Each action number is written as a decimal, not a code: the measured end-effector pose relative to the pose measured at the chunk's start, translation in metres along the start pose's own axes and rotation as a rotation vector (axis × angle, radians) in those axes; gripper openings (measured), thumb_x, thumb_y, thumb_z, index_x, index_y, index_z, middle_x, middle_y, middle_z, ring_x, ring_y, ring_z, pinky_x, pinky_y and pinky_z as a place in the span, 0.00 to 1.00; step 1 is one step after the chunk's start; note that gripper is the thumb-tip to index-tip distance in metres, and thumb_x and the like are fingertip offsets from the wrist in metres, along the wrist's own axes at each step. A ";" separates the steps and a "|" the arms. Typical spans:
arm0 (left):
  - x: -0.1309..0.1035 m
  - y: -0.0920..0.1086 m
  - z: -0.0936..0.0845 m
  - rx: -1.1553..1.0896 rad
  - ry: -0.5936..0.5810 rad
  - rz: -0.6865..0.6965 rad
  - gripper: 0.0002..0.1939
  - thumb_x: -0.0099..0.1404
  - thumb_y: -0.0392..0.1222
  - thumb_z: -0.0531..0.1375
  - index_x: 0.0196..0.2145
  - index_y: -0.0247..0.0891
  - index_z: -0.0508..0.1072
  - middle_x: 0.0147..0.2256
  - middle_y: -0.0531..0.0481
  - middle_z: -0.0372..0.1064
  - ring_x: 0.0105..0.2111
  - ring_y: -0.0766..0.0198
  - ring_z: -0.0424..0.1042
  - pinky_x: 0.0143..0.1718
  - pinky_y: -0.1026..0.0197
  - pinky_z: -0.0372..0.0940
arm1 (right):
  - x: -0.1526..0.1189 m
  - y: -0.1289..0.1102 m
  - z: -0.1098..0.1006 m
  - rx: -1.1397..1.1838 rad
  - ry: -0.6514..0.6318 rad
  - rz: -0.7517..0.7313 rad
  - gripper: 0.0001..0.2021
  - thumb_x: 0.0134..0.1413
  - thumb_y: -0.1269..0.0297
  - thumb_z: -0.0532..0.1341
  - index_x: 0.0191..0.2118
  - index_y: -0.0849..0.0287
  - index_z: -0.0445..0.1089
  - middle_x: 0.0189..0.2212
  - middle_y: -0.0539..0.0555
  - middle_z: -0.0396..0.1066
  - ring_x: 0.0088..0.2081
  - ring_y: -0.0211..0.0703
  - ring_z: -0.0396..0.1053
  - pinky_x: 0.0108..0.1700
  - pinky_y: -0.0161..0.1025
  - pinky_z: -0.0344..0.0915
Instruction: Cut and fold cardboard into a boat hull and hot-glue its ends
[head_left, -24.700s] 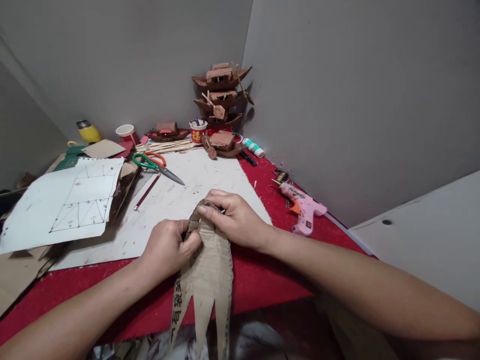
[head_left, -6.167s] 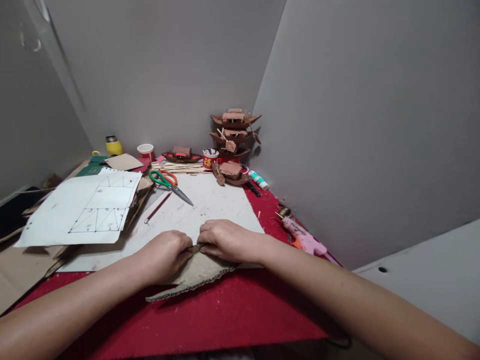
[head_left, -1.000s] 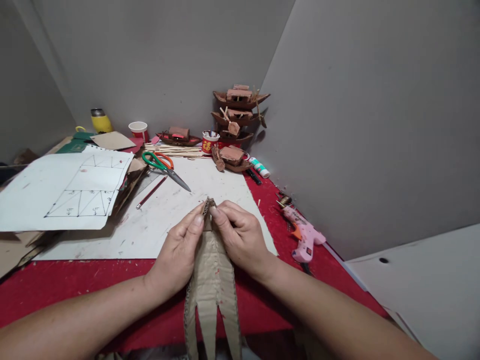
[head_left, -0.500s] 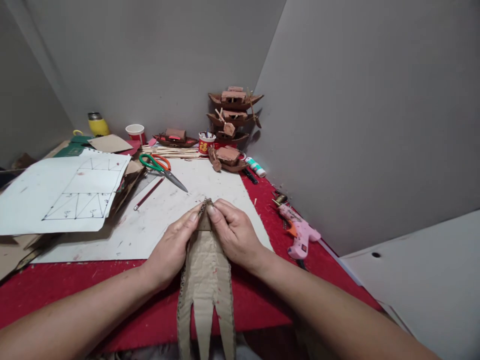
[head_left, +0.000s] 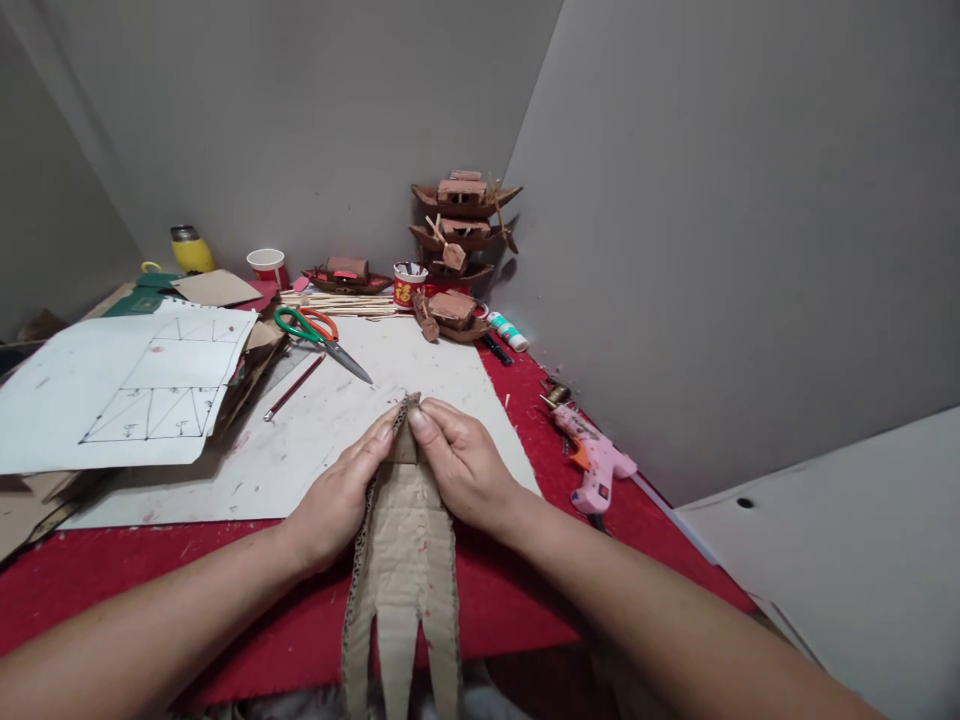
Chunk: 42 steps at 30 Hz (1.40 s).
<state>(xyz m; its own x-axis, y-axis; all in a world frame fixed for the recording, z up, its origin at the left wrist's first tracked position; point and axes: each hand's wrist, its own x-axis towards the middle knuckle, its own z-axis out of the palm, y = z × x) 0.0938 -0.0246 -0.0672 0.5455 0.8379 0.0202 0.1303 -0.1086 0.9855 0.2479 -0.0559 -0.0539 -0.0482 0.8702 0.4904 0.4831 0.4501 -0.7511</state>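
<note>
Closing the far end of one cardboard piece (head_left: 400,540) tighter than a second ago, pinching it with thumbs and fingers of left hand (head_left: 341,500) and right hand (head_left: 471,470) above the near edge of the red table (head_left: 517,600). Probably handling something light, fairly stiff, easily creased, so gripping best there, sparing three prongs (head_left: 397,660). Counting also two cups (head_left: 268,270), one glue gun (head_left: 600,465).

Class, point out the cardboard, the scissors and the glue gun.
Cardboard (head_left: 403,545): head view, uncut middle.
Scissors (head_left: 331,349): head view, where blades meet handles.
Glue gun (head_left: 598,458): head view, pink body.
</note>
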 end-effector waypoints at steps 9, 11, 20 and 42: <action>0.001 0.016 -0.001 -0.043 -0.140 0.053 0.26 0.71 0.50 0.44 0.64 0.41 0.53 0.66 0.59 0.44 0.65 0.71 0.43 0.65 0.65 0.36 | -0.001 -0.002 0.000 0.224 0.006 0.073 0.16 0.65 0.58 0.48 0.26 0.58 0.58 0.26 0.49 0.57 0.29 0.37 0.57 0.33 0.36 0.59; 0.001 0.016 -0.002 -0.055 -0.136 0.057 0.27 0.71 0.50 0.44 0.64 0.40 0.52 0.66 0.59 0.44 0.66 0.71 0.42 0.65 0.66 0.37 | -0.001 -0.002 -0.001 0.201 0.020 0.048 0.16 0.65 0.59 0.48 0.25 0.57 0.57 0.25 0.48 0.55 0.29 0.37 0.56 0.33 0.35 0.58; -0.004 0.006 0.000 -0.067 -0.020 -0.118 0.25 0.67 0.56 0.51 0.56 0.42 0.68 0.61 0.57 0.58 0.64 0.59 0.50 0.65 0.60 0.45 | 0.002 -0.006 -0.006 0.200 0.014 0.026 0.12 0.65 0.61 0.50 0.36 0.59 0.68 0.33 0.52 0.67 0.38 0.40 0.67 0.42 0.37 0.61; -0.005 0.031 0.008 -0.810 -0.249 -0.690 0.29 0.66 0.58 0.51 0.46 0.27 0.74 0.29 0.39 0.78 0.24 0.58 0.76 0.29 0.60 0.71 | 0.011 0.013 0.006 0.426 0.172 0.256 0.15 0.61 0.53 0.51 0.28 0.57 0.60 0.24 0.46 0.59 0.27 0.37 0.58 0.32 0.33 0.57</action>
<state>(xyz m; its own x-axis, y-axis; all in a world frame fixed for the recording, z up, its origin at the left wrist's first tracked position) 0.1017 -0.0361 -0.0382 0.7282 0.4416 -0.5241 -0.0611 0.8035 0.5921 0.2482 -0.0396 -0.0612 0.1866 0.9334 0.3065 0.0607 0.3004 -0.9519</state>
